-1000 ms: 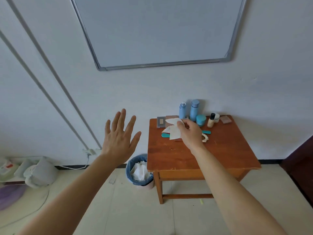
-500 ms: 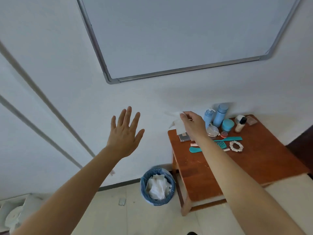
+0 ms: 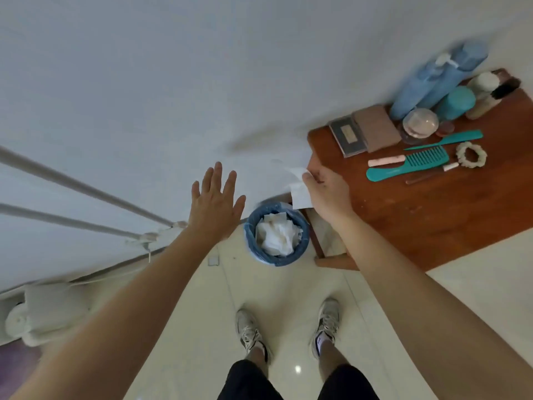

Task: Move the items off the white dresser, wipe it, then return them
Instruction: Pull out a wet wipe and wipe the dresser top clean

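The right hand is at the counter's left edge. Its fingers pinch a white wipe, which hangs just off that edge, clear of the wood. The left hand is raised well left of the counter, palm away, holding nothing and touching nothing. Its fingers are straight and spread wide.

A blue bin stands on the floor just left of the counter, below the wipe, and is filled with crumpled tissues.

The items sit along the counter's far side:
- Two blue bottles stand against the wall.
- A teal jar is beside the bottles.
- A black-capped bottle is at the far right corner.
- A clear domed jar stands in front of the bottles.
- A brown box and a grey case lie side by side at the far left corner.
- Nearer the middle lie two teal combs, a pink tube touching the wider comb, and a pale scrunchie at the combs' right.

The person's shoes are on the tiled floor, in front of the counter's left corner.
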